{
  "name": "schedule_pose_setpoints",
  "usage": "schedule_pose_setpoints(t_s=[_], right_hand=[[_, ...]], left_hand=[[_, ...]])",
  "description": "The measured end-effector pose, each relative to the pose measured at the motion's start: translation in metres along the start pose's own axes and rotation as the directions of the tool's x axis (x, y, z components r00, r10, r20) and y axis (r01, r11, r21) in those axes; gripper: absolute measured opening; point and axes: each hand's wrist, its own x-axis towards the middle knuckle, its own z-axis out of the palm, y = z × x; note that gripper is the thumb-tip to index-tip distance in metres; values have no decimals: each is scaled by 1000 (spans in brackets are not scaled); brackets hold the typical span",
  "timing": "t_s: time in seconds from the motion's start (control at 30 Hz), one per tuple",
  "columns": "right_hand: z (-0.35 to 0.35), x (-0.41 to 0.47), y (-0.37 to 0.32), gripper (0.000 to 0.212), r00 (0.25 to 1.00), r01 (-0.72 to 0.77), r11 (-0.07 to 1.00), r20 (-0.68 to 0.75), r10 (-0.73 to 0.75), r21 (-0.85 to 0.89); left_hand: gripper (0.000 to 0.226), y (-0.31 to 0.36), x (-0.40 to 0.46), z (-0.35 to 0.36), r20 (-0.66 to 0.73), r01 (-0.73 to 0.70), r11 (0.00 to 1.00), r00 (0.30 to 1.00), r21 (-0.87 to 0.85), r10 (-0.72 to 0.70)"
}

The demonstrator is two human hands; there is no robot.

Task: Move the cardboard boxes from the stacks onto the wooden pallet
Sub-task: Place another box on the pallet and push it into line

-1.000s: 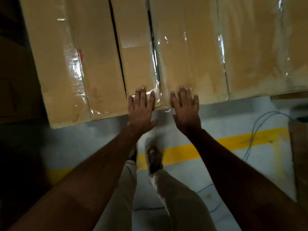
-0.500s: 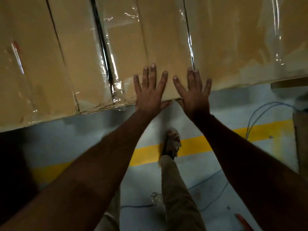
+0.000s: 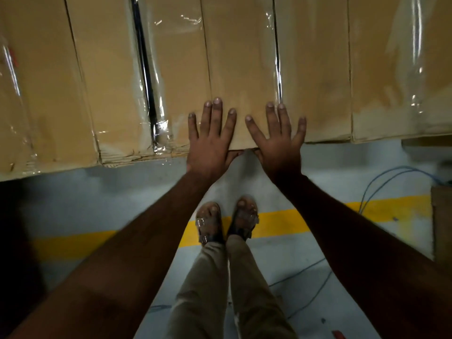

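Over the last second your view has slid rightward along the row of tall brown cardboard boxes [image 3: 171, 69], and your palms have climbed further up the one between them; your feet now stand together, so you appear set to grip and pull it.

Your left hand [image 3: 210, 140] lies flat, fingers spread, on the box's near face at its lower edge. Your right hand [image 3: 278, 140] does the same just beside it; neither grasps anything.

About six boxes show side by side, several in clear plastic wrap; two hands. The wooden pallet is not clearly in view.
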Motion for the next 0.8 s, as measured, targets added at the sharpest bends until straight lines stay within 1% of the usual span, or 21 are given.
schedule_pose_setpoints(t_s=[0.1,0.2,0.27,0.33,0.43,0.47,0.57,0.7,0.73,0.8], right_hand=[[-8,2,-3,81,998,-4,1000,63,2,29],[-18,-1,-2,98,993,-9,1000,116,7,19],[-28,-3,2,105,994,-25,1000,110,23,15],[-37,-5,13,102,995,-58,998,81,56,30],[-41,-19,44,94,995,-97,995,42,95,36],[-38,-27,64,92,994,-103,994,47,102,28],[-28,-50,105,92,990,-136,990,49,134,41],[-13,-67,175,89,988,-154,987,-1,154,39],[-10,-68,192,87,986,-163,986,-10,164,29],[-4,-71,220,84,986,-167,986,14,167,27]], left_hand=[[96,-1,1,-4,40,12,1000,999,3,-13],[102,2,0,-13,110,27,1000,994,-6,-26],[106,7,2,-21,131,56,998,990,-17,-54],[108,18,6,-29,130,77,995,989,-58,-69],[108,53,15,-34,118,-1,995,993,-95,12],[107,73,21,-34,97,-34,993,994,-111,45],[105,116,32,-36,77,-81,984,993,-158,94],[106,191,63,-39,47,-106,982,992,-154,114],[105,210,71,-40,60,-97,983,992,-157,108],[103,242,86,-40,106,-67,985,991,-156,84]])
